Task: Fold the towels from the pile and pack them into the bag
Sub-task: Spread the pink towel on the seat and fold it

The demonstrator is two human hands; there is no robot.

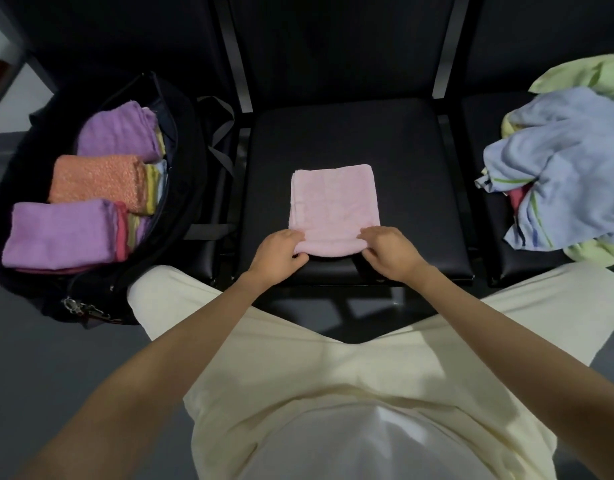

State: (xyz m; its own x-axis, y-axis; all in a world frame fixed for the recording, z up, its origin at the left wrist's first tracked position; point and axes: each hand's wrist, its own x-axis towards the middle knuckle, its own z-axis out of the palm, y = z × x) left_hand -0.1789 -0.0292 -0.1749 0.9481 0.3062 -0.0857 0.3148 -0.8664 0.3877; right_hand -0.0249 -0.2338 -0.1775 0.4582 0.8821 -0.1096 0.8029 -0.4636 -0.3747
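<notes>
A folded pale pink towel (334, 202) lies on the middle black seat (402, 161). My left hand (279, 252) grips its near left corner, and my right hand (388, 252) grips its near right corner. The near edge is a rounded fold between my hands. To the left stands an open black bag (191, 150) holding folded purple (61, 233) and orange (97, 178) towels, with more towel edges beside them. On the right seat sits the pile (568, 161) of unfolded towels, a light blue one on top of green ones.
Black chair backs rise behind the seats. Bag straps (222, 133) hang between the bag and the middle seat. A metal clip (80, 308) dangles at the bag's near end. My legs in cream trousers (333, 375) fill the foreground over a grey floor.
</notes>
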